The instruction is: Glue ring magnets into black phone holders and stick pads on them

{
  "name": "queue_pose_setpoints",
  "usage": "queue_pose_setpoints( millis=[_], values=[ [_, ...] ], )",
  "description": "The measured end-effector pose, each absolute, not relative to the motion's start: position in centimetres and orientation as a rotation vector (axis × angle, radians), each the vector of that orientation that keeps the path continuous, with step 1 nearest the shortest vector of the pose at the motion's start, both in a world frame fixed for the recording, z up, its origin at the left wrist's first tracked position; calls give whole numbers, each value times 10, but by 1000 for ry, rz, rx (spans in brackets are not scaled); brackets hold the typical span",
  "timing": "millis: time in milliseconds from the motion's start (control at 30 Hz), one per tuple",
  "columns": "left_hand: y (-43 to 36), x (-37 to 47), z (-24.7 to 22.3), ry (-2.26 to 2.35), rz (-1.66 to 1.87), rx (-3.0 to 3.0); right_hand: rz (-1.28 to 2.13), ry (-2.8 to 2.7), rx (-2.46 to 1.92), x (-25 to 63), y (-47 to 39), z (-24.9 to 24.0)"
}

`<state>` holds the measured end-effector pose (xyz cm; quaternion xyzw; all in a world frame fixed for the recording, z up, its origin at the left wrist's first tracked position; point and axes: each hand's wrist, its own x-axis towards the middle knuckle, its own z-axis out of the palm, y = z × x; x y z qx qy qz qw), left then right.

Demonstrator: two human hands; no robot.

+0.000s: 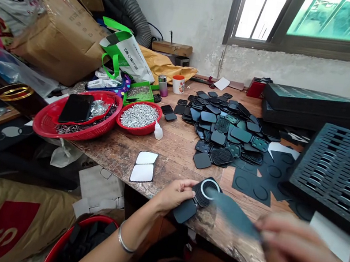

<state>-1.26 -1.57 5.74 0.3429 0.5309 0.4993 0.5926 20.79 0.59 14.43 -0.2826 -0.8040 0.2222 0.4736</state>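
Observation:
My left hand (177, 196) grips a black hinged case (185, 211) over the table's front edge. Its upper half has a textured face with a white ring (210, 189) on it. At the right, my right hand (296, 249), blurred by motion, pinches a thin dark sheet (236, 215). The sheet's far tip overlaps the ring in view; whether they touch cannot be told. A pile of black cases (226, 126) lies behind the hands. Dark sheets with ring outlines (251, 186) are spread right of the pile.
Red baskets (41, 119) of metal parts, a small white bottle (158, 132) and white-faced pieces (143, 172) lie left on the wooden table (178, 149). A cup (178, 84) stands farther back. Black slotted trays (338, 176) are at the right. Below, a red bucket (56, 250) holds black pieces.

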Motion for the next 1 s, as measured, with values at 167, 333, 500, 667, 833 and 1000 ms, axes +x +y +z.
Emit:
queue_pose_setpoints(
  millis=[167,333,500,667,833,1000],
  values=[
    [-23,-11,58,983,1046,571,1381,-1264,-1131,209,33,106],
    [-24,-3,65,974,1038,538,1735,-914,-1058,208,46,80],
    [-24,4,68,1027,1010,540,1940,-839,-1036,214,43,77],
    [-25,9,70,1079,964,569,2043,-862,-1050,213,41,72],
    [-26,10,68,1053,953,596,1883,-900,-1065,206,39,59],
    [-26,11,69,1059,945,605,1903,-859,-1053,199,36,52]
  ],
)
